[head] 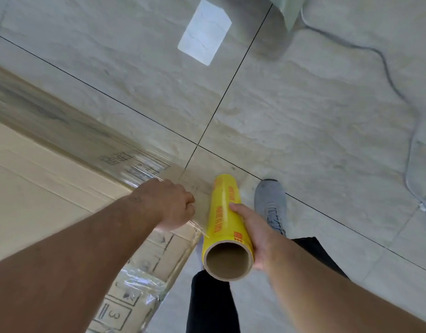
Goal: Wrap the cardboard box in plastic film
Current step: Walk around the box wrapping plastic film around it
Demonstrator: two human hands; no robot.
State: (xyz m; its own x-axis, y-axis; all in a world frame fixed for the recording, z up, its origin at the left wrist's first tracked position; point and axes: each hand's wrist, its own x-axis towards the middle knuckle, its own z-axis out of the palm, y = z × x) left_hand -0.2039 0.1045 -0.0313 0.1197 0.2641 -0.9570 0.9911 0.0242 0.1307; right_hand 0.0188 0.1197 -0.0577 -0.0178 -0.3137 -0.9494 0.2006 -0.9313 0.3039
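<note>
Running off the left and bottom edges of the view, the cardboard box (pixel 39 179) showed only one corner and parts of two faces, so its full shape could not be made out. Clear plastic film (pixel 140 164) lay stretched over its far side, blurring the printed text beneath into something unreadable, and more crinkled film clung to the near face low in the view, where boxed symbols and a "3" showed through. The left hand (pixel 170 204) sat at the box corner with its fingers curled under and out of sight; it seemed to pinch the film's edge there, though the grip itself was hidden behind the knuckles. The right hand (pixel 252 233) gripped the yellow film roll (pixel 227 222) around its near end, thumb lying on top, with the open cardboard core facing the camera. The orange lettering on the roll was too smeared to read. The roll hung just beside the box corner, above the floor (pixel 303 116).

Counted: one box, one roll, two hands, and one grey shoe (pixel 270 204), the other foot being hidden. Dark trouser legs showed under the roll. One white paper sheet (pixel 204 32) lay on the tiles far off, and one thin cable (pixel 396 90) wandered down the right side, its ends cut off or unclear.
</note>
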